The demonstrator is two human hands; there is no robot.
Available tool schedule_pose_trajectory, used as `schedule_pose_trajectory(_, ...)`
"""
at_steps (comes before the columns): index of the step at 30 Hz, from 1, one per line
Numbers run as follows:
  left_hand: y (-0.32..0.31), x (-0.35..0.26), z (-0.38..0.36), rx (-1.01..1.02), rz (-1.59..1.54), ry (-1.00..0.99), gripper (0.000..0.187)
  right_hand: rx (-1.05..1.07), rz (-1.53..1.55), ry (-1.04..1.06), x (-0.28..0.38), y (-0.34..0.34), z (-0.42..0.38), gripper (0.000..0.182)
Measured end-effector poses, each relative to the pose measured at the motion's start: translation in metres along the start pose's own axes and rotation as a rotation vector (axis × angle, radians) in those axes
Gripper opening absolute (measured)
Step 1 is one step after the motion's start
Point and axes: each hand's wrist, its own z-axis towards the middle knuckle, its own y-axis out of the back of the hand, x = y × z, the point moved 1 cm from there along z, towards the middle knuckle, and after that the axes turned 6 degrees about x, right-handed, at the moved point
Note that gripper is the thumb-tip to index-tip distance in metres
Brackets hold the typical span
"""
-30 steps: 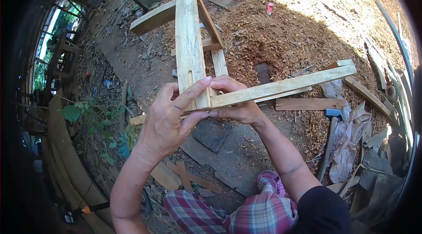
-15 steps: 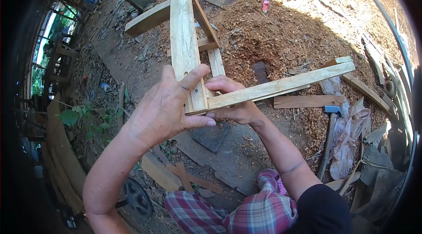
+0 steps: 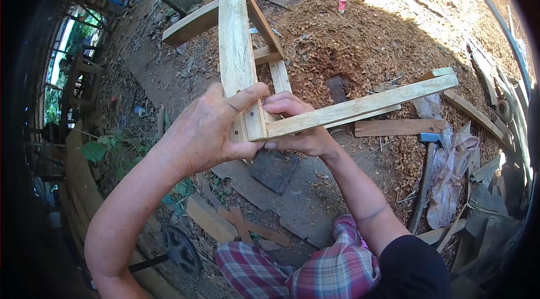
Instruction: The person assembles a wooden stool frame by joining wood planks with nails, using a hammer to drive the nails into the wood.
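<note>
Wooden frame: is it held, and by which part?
The left hand and right hand hold the wooden frame at its near corner, where the wide slat meets the long rail.

Left forearm swung outward, black wheel uncovered

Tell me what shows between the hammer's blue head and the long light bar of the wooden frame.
In the head view, a flat brown board and some crumpled clear plastic show between the blue head and the long bar.
</note>
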Motion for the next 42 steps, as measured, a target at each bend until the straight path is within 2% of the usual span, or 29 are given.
schedule_pose_trajectory(4,0.003,-0.003,-0.001,-0.011,0.032,0.022,0.075,-0.044,-0.02,-0.041,0.01,-0.006,-0.01,0.055)
schedule_pose_trajectory(6,0.0,-0.001,-0.001,-0.044,0.038,-0.003,0.076,-0.292,0.008,-0.41,0.029,-0.005,-0.033,0.044)
schedule_pose_trajectory(8,-0.001,0.0,-0.002,-0.074,0.037,-0.031,0.077,-0.466,0.069,-0.676,0.058,0.002,-0.062,0.027)
schedule_pose_trajectory(9,-0.001,0.0,-0.002,-0.063,0.048,-0.014,0.077,-0.461,0.061,-0.68,0.077,0.003,-0.064,0.027)
schedule_pose_trajectory(11,-0.004,-0.001,-0.001,-0.048,0.044,-0.001,0.077,-0.399,-0.104,-0.34,0.121,0.005,-0.06,0.015)
schedule_pose_trajectory(12,-0.004,0.0,-0.001,-0.076,0.049,-0.026,0.077,-0.396,-0.112,-0.349,0.135,0.008,-0.056,0.015)
schedule_pose_trajectory(14,-0.004,0.0,-0.001,-0.104,0.064,-0.048,0.075,-0.245,-0.269,-0.227,0.157,0.011,-0.048,0.01)
schedule_pose_trajectory(15,-0.005,0.0,-0.003,-0.113,0.054,-0.057,0.075,-0.24,-0.285,-0.231,0.158,0.014,-0.053,0.01)
schedule_pose_trajectory(17,-0.006,-0.001,-0.003,-0.125,0.045,-0.034,0.075,-0.398,-0.485,-0.45,0.144,0.03,-0.077,0.01)
schedule_pose_trajectory(19,-0.005,0.0,-0.003,-0.112,0.023,-0.01,0.075,-0.563,-0.432,-0.612,0.127,0.048,-0.12,0.011)
schedule_pose_trajectory(21,-0.008,0.001,-0.004,-0.083,-0.005,0.024,0.075,-0.61,-0.351,-0.73,0.12,0.065,-0.15,0.013)
schedule_pose_trajectory(25,-0.007,0.003,-0.002,-0.126,0.017,-0.022,0.074,-0.519,-0.213,-0.889,0.112,0.069,-0.152,0.016)
schedule_pose_trajectory(28,-0.008,0.003,-0.003,-0.097,0.007,-0.013,0.074,-0.121,-0.105,-0.897,0.122,0.046,-0.107,0.019)
schedule_pose_trajectory(29,-0.006,0.002,-0.002,-0.096,0.014,-0.017,0.075,-0.116,-0.098,-0.894,0.13,0.044,-0.09,0.019)
schedule_pose_trajectory(31,-0.007,0.002,-0.003,-0.097,0.021,-0.012,0.076,0.2,-0.132,-0.695,0.156,0.036,-0.048,0.022)
schedule_pose_trajectory(33,-0.008,0.003,-0.004,-0.104,0.026,-0.02,0.077,0.083,0.037,-0.655,0.172,0.038,-0.001,0.024)
schedule_pose_trajectory(35,-0.01,0.004,-0.004,-0.108,0.018,-0.029,0.079,0.144,-0.036,-0.559,0.155,0.057,0.053,0.033)
schedule_pose_trajectory(37,-0.015,0.002,-0.009,-0.136,0.035,-0.038,0.078,0.169,-0.098,-0.664,0.114,0.076,0.097,0.032)
schedule_pose_trajectory(39,-0.017,-0.006,-0.017,-0.167,0.048,-0.049,0.078,0.195,-0.078,-0.866,0.069,0.1,0.127,0.044)
schedule_pose_trajectory(40,-0.018,-0.012,-0.022,-0.149,0.039,-0.024,0.079,0.2,-0.09,-0.866,0.057,0.105,0.137,0.044)
schedule_pose_trajectory(41,-0.022,-0.015,-0.028,-0.127,0.027,0.005,0.079,0.146,0.003,-0.949,0.048,0.103,0.144,0.048)
schedule_pose_trajectory(42,-0.031,-0.016,-0.034,-0.207,0.034,-0.039,0.08,0.093,0.101,-1.033,0.039,0.1,0.146,0.053)
